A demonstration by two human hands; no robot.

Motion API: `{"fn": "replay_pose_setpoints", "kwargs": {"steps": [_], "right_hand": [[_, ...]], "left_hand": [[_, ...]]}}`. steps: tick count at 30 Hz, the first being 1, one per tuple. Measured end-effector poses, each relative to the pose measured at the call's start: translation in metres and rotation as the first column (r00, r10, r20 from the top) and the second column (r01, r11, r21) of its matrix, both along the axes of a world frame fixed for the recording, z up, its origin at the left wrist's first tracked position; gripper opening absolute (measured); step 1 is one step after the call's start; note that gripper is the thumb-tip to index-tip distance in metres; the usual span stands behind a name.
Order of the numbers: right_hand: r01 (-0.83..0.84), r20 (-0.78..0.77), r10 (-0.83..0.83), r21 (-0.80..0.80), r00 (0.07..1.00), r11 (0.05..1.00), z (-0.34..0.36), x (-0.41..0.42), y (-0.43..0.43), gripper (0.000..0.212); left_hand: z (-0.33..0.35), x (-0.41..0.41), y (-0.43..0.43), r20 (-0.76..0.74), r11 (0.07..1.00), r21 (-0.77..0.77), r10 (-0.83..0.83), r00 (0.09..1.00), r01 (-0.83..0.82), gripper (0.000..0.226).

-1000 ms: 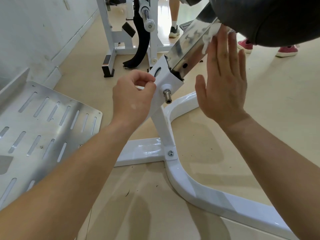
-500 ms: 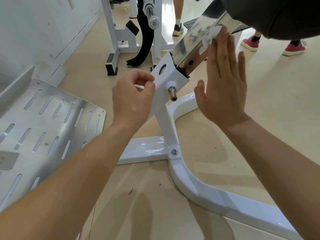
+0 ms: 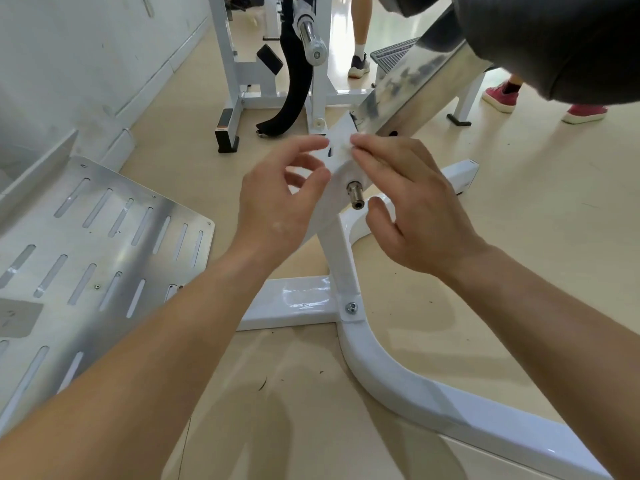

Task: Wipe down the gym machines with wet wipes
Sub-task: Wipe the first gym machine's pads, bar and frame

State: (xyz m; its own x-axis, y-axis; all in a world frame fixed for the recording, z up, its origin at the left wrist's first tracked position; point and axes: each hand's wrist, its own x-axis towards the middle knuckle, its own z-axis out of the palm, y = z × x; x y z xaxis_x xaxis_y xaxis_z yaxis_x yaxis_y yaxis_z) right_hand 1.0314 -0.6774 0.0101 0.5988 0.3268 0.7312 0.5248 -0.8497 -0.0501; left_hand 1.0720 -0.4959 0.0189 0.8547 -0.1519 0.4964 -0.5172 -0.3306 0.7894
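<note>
The white machine frame (image 3: 346, 265) stands on the floor. Its upright rises to a white bracket (image 3: 337, 168), from which a shiny steel rail (image 3: 415, 81) slopes up under a dark pad (image 3: 554, 39). A slotted metal footplate (image 3: 104, 237) lies to the left. Both hands meet at the bracket's top edge. The right hand (image 3: 415, 209) lays fairly straight fingers (image 3: 367, 148) on the wet wipe (image 3: 341, 147), thumb apart. The left hand (image 3: 277, 202) has curved fingers at the wipe's other edge, though blur hides whether they pinch it. The wipe sits small and bunched against the bracket. It is probably best spread flat first, then worked with even pressure over the bracket's faces and round the steel pin (image 3: 355, 194) below.
</note>
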Motion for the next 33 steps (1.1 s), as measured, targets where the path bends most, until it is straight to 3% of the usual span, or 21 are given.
{"fn": "replay_pose_setpoints", "kwargs": {"steps": [3, 9, 12, 16, 21, 26, 28, 30, 31, 33], "right_hand": [[-0.035, -0.036, 0.036, 0.026, 0.999, 0.999, 0.004, 0.003, 0.012, 0.046], [0.120, 0.056, -0.120, 0.005, 0.991, 0.993, -0.003, 0.003, 0.007, 0.047], [0.152, 0.053, -0.157, 0.089, 0.986, 0.984, -0.004, -0.001, 0.000, 0.049], [0.094, -0.008, -0.095, 0.207, 0.995, 0.974, -0.003, -0.001, -0.007, 0.047], [-0.010, -0.012, 0.012, 0.147, 1.000, 0.989, -0.005, -0.001, 0.007, 0.040], [-0.010, -0.027, 0.010, 0.009, 1.000, 1.000, 0.017, 0.010, 0.026, 0.024], [0.035, -0.143, -0.053, -0.123, 0.988, 0.992, 0.033, 0.009, 0.043, 0.030], [0.052, -0.315, -0.104, -0.169, 0.944, 0.984, 0.047, 0.003, 0.068, 0.034], [0.041, -0.437, -0.087, -0.113, 0.895, 0.993, 0.054, -0.003, 0.080, 0.034], [0.046, -0.664, 0.080, 0.170, 0.744, 0.984, 0.071, -0.017, 0.103, 0.030]], "left_hand": [[0.008, 0.006, -0.010, 0.093, 0.998, 0.014, -0.061, 0.994, 0.060, 0.025], [0.008, 0.018, -0.020, 0.110, 0.999, 0.038, 0.015, 0.994, -0.019, 0.009], [0.009, 0.023, -0.030, 0.196, 0.997, 0.080, -0.013, 0.981, -0.003, 0.011], [0.004, 0.027, -0.031, 0.339, 0.986, 0.153, 0.016, 0.941, -0.072, 0.018], [-0.014, 0.023, -0.016, 0.392, 0.967, 0.171, 0.111, 0.913, -0.191, 0.014], [-0.018, 0.021, 0.023, 0.211, 0.916, 0.373, 0.072, 0.975, -0.149, 0.007], [-0.006, 0.013, 0.042, 0.039, 0.919, 0.381, 0.089, 0.995, -0.098, 0.004], [0.013, -0.001, 0.059, -0.163, 0.954, 0.293, 0.118, 0.980, -0.066, 0.003], [0.024, -0.011, 0.068, -0.257, 0.971, 0.232, 0.110, 0.960, -0.049, 0.001], [0.047, -0.032, 0.086, -0.414, 0.991, 0.128, 0.098, 0.905, -0.049, 0.007]]}}
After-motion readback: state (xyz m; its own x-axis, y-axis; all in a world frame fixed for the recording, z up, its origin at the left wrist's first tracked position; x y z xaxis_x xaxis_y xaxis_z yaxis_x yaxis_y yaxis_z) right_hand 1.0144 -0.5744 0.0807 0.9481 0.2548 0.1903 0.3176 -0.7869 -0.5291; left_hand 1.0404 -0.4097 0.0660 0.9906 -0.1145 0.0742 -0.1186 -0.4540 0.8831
